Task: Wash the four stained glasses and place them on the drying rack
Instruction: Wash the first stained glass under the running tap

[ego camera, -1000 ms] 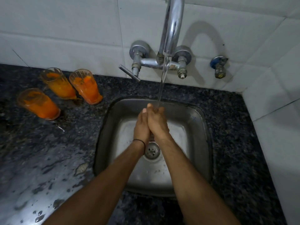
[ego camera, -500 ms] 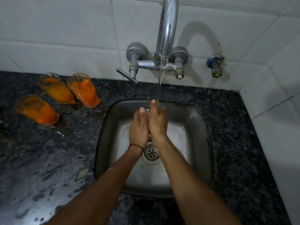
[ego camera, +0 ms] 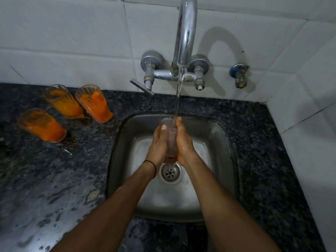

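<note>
Over the sink (ego camera: 223,135) at centre, the glass (ego camera: 171,142) stands upright under the tap's stream (ego camera: 177,99), pressed between left hand (ego camera: 157,144) and right hand (ego camera: 183,144); wet palms could let it slip and crack on steel. Three stained glasses (ego camera: 93,104) wait on the table (ego camera: 54,175) at ten o'clock; a stray elbow might topple them.

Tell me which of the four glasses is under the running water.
The glass pressed between the left hand and right hand; the three orange-stained glasses stand on the counter.
</note>
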